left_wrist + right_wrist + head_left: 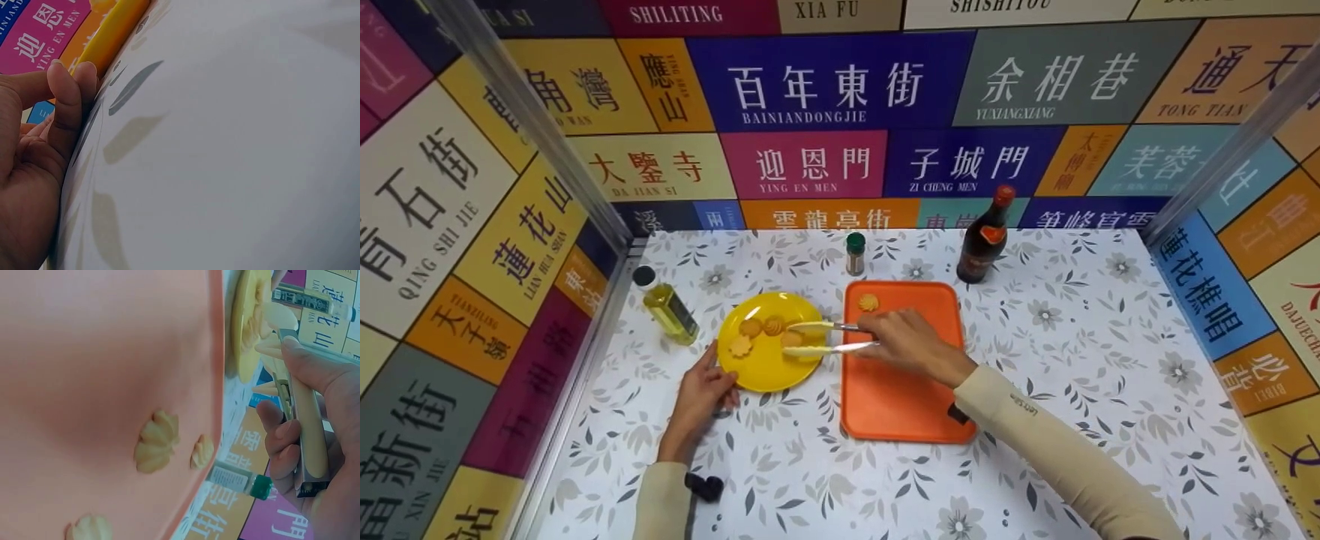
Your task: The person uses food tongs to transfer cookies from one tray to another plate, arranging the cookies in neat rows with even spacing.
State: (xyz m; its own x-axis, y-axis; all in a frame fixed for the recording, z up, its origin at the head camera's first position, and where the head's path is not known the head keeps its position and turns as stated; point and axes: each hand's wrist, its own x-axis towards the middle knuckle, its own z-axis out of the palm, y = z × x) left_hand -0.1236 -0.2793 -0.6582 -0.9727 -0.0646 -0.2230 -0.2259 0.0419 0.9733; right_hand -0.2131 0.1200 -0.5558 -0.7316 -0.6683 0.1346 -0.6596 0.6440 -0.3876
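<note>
Oil (671, 311): While it stands at the left side of the table (780, 480), no hand is touching it.
Left hand (706, 388): It holds the yellow plate (771, 376) by the rim, on the near left side, with thumb and bent fingers. It seems to be there so the plate won't slide.
Plate: It lies just left of the orange tray (900, 409), with a small gap between.
Plate cookies (750, 328): Four show. Three sit close together on the left; the fourth is between the tips of the tongs (851, 347).
Tongs: The tips are a bit apart, one on each side of that cookie. I cannot tell if they pinch it. The step looks like picking it up or putting it down; I can't tell which. To lift it, squeeze softly; to leave it, spread the tips wider before pulling back.
Jar (855, 256): It stands behind the tray's far left corner.
Tray cookies (868, 302): One shows from the head, at the far left corner; the right wrist view shows three.
Right hand (911, 345): It is over the tray, fingers wrapped round the tongs.
Brown bottle (984, 240): It stands past the tray's far right corner.
</note>
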